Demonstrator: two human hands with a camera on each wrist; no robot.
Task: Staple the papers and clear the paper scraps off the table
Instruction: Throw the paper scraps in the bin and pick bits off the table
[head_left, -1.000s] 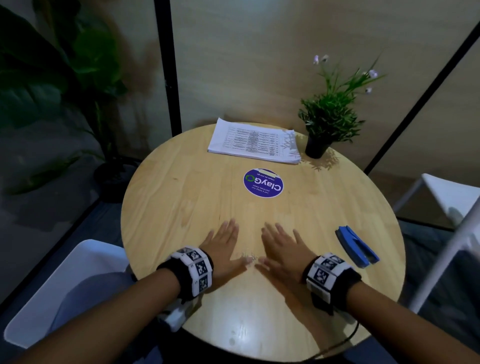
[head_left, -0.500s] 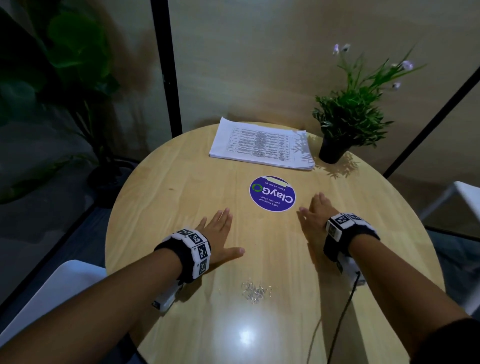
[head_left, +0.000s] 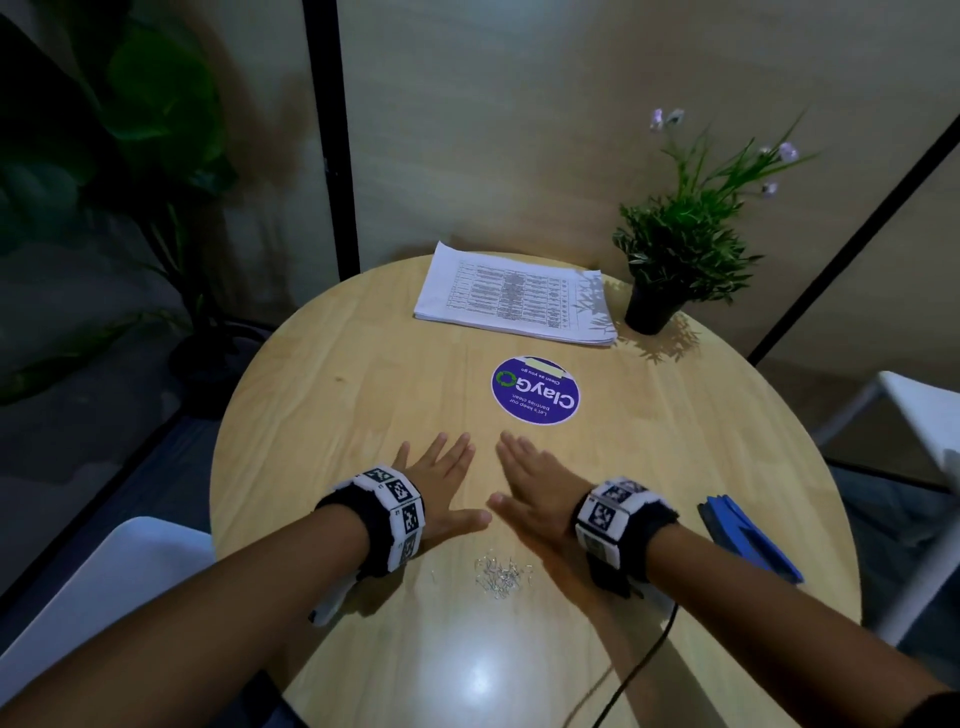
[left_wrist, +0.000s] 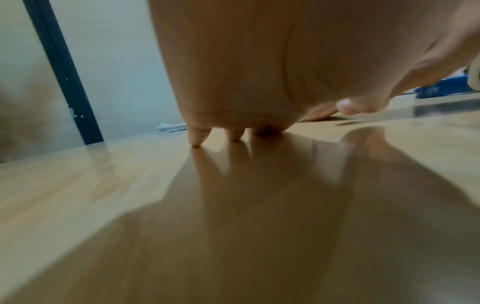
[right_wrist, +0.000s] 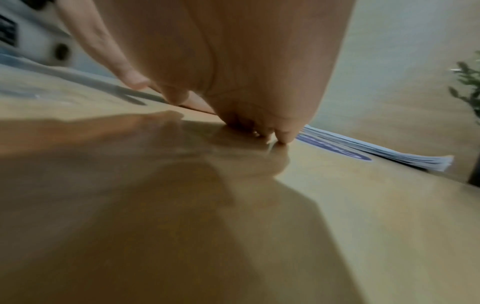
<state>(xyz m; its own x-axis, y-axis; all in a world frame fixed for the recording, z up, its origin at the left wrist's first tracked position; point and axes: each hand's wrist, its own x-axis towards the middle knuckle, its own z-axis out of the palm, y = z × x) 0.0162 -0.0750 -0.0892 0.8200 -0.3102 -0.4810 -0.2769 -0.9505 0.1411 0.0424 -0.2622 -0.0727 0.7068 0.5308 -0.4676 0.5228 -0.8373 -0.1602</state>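
**Both hands flat on the surface, scraps sitting between the wrists**

Left hand (head_left: 441, 488) lies palm down, fingers straight and slightly spread, fingertips (left_wrist: 195, 139) touching the round wooden surface (head_left: 322, 395), holding nothing. Just to its right, the right hand (head_left: 535, 488) is flat too, fingers straight and close together, also empty; its thumb tip nearly meets the left thumb.

Compared with half a second ago, the right hand has swung back in from beside the sticker to sit next to the left hand, which has barely shifted. The scrap pile has not moved on the wood.

The count, left to right: one small pile of tiny pale scraps (head_left: 501, 574) near the front edge, between the two wrists, touched by neither hand; one stack of printed papers (head_left: 514, 301) at the far side; one round purple sticker (head_left: 535, 389) mid-surface; one potted plant (head_left: 670, 260) just right of the papers; one blue stapler (head_left: 748, 540) right of the right wrist.
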